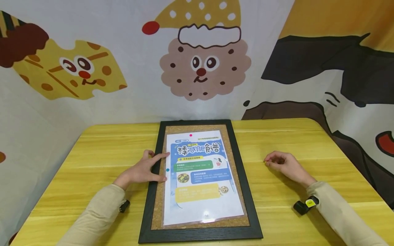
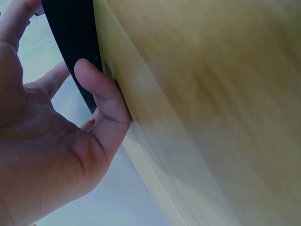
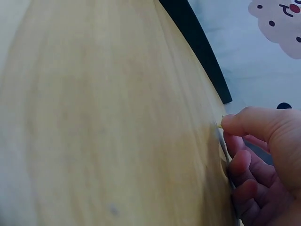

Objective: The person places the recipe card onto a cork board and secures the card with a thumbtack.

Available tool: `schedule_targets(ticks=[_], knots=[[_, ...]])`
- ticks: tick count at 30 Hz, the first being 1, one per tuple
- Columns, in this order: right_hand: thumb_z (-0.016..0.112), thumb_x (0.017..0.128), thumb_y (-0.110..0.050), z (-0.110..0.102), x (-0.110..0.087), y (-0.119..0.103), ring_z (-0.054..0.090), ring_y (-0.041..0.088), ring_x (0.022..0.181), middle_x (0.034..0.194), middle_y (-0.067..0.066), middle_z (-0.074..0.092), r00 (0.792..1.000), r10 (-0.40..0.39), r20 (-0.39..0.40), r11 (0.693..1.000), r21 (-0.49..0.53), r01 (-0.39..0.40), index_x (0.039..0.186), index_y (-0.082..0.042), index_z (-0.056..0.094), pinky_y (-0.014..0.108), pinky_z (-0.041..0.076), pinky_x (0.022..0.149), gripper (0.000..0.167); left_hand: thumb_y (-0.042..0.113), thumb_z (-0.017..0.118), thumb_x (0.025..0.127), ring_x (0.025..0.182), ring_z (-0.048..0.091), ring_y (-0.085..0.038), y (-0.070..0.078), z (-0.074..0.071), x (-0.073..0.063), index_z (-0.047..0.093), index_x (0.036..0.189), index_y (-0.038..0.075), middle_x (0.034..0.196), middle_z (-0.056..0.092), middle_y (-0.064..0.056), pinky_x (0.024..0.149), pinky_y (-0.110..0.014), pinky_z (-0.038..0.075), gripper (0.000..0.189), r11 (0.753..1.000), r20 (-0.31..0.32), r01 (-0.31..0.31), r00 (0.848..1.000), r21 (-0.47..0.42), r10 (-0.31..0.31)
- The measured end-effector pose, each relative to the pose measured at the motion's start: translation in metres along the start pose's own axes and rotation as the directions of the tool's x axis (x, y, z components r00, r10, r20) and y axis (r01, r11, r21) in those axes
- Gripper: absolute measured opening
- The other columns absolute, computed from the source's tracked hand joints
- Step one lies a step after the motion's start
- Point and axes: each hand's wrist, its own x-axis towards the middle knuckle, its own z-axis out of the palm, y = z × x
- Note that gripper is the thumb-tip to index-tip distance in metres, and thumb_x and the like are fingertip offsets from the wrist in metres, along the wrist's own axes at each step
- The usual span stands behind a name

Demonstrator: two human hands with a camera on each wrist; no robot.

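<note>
A black-framed cork board (image 1: 158, 205) lies flat on the table with a laminated printed poster (image 1: 203, 212) over its cork. A pink thumbtack (image 1: 191, 135) is at the poster's top edge, and a teal one (image 1: 167, 169) at its left edge. Spread across the board's left side, my left hand (image 1: 141, 171) touches the poster's left edge with thumb and forefinger; the left wrist view shows it beside the black frame (image 2: 70, 33). To the right of the board, my right hand (image 1: 284, 165) pinches a tiny yellow thumbtack (image 3: 219, 125) just above the table, mostly hidden by the fingertips.
The yellow wood-grain table (image 1: 101, 150) extends on both sides of the board. Behind it hangs a white cloth (image 1: 138, 102) printed with cartoon food. A black wrist strap (image 1: 303, 206) is on my right wrist.
</note>
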Motion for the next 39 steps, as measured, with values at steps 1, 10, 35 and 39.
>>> schedule_targets(ticks=[1,10,35,39], knots=[[0.066,0.091,-0.002,0.000,0.000,-0.001,0.054,0.014,0.068,0.087,0.009,0.066,1.000,0.002,-0.001,1.000,0.000,-0.002,0.100,-0.002,0.069,0.025,0.043,0.058,0.009,0.040,0.079,0.078,0.109,0.039,-0.045,0.000,0.000,0.000,0.033,0.151,0.014,0.131,0.017,-0.029,0.085,-0.058,0.038,0.090,1.000,0.000,0.000,1.000,-0.001,0.000],[0.063,0.090,0.004,0.000,0.000,-0.017,0.056,0.014,0.071,0.093,0.015,0.066,1.000,0.013,0.023,1.000,-0.008,-0.012,0.104,0.006,0.068,0.024,0.045,0.060,0.015,0.040,0.079,0.078,0.110,0.038,-0.044,0.001,-0.001,-0.001,0.033,0.151,0.015,0.131,0.017,-0.029,0.086,-0.057,0.038,0.089,1.000,0.001,0.006,1.000,-0.008,-0.006],[0.052,0.099,-0.003,0.019,0.018,-0.027,0.058,0.022,0.071,0.087,0.013,0.063,0.979,-0.120,0.162,0.987,0.129,0.100,0.102,0.003,0.061,0.028,0.047,0.059,0.011,0.039,0.079,0.078,0.109,0.038,-0.044,0.001,0.000,-0.001,0.034,0.151,0.014,0.130,0.018,-0.028,0.085,-0.057,0.038,0.090,1.000,0.001,0.003,1.000,-0.009,-0.003],[0.050,0.101,-0.003,0.021,0.022,-0.033,0.056,0.024,0.069,0.087,0.017,0.060,0.977,-0.131,0.171,0.981,0.167,0.103,0.101,0.006,0.058,0.030,0.048,0.058,0.012,0.039,0.079,0.077,0.109,0.038,-0.045,0.001,0.000,-0.001,0.034,0.151,0.013,0.129,0.018,-0.028,0.085,-0.057,0.038,0.090,1.000,-0.002,-0.001,1.000,-0.013,0.001]])
